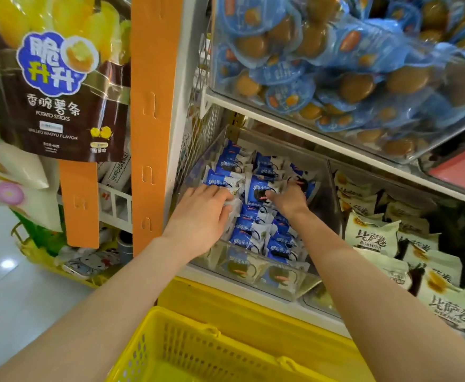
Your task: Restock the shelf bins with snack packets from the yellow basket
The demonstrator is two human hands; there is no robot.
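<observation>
We've both hands in the clear bin (pixel 253 274). Our left hand (pixel 201 216) curls its fingers round a packet (pixel 234 206) at the bin's left side. Our right hand (pixel 289 201) has fingertips buried among blue-white packets (pixel 254 186), grip unreadable. The yellow basket (pixel 170 340) sits below.

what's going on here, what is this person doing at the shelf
A person is arranging blue-and-white packets in a clear shelf bin. The left hand curls its fingers over some at the bin's left side. The right hand digs in further right, its grip hidden. The yellow basket below shows no packets in its visible part.
</observation>
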